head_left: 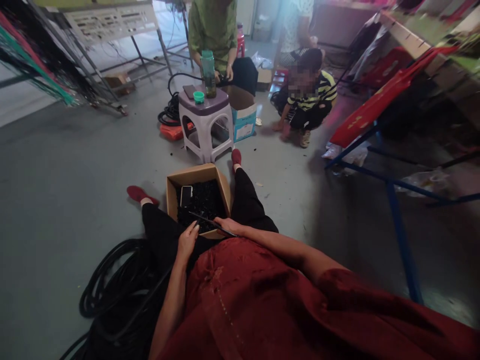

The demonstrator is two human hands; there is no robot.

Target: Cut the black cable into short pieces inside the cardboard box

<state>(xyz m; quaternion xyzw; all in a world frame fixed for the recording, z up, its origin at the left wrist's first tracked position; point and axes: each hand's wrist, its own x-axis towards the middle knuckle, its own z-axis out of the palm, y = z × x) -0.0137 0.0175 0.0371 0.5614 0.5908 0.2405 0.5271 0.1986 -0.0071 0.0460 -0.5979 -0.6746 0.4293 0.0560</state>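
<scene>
My left hand (187,241) is closed, with a short end of black cable (200,218) pinched between thumb and fingers. In my right hand (229,226) is a pair of dark scissors (210,220), whose long thin blades point left, toward the cable end; whether they touch it I cannot tell. Both hands are above the near edge of an open cardboard box (171,197) between my legs. Many small black pieces (210,197) fill its bottom, and a phone (186,196) lies on them. Thick coils of black cable (112,280) are heaped by my left leg.
Ahead stands a stool (205,122) with a green-lidded bottle (208,75). Behind it a person in green (213,30) handles black cable beside a blue-white box (244,125). Another person (309,95) crouches on the floor. A blue-framed table (401,235) stands right.
</scene>
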